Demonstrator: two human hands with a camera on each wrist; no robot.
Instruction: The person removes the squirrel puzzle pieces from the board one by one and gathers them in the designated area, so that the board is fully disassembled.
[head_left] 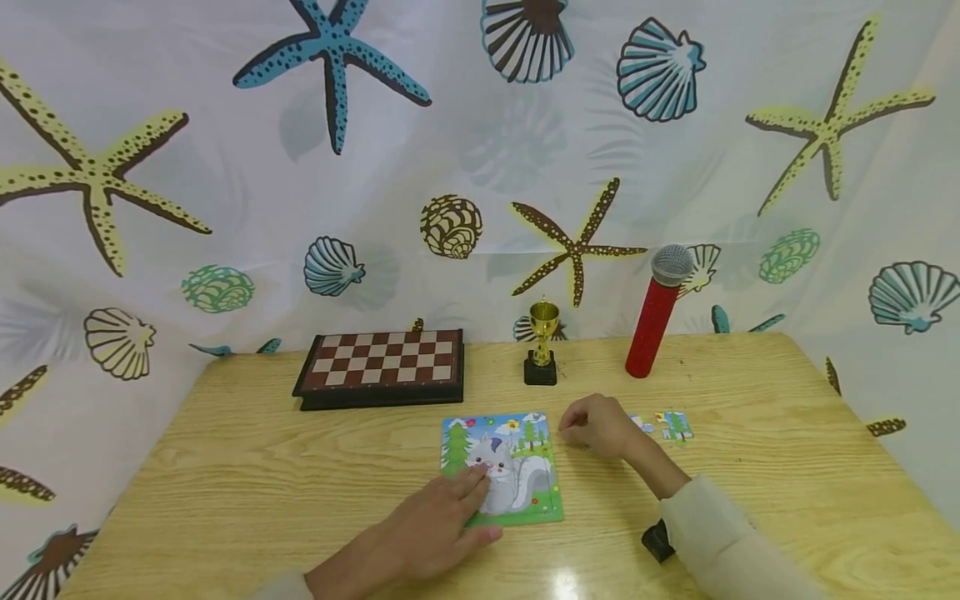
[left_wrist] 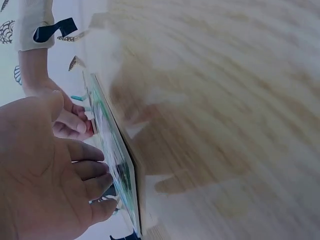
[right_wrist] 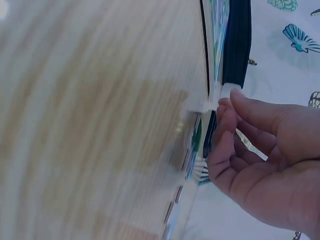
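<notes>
The left hand (head_left: 431,529), low in the frame, rests with straight fingers on the puzzle (head_left: 502,469) at table centre. Just right, the right hand (head_left: 596,425) pinches a small piece, fingers curled.

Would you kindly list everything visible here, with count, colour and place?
puzzle board: one, green and blue squirrel picture, table centre
loose puzzle pieces: a few, blue-green, right of the board
chessboard: one, brown and cream, back left
trophy: one, gold on black base, back centre
microphone: one, red with silver head, back right
table: one, light wood
curtain: one, white with starfish and shells, behind
left hand: fingers pressing on the board
right hand: fingers curled at the board's upper right corner, any piece held unclear
</notes>
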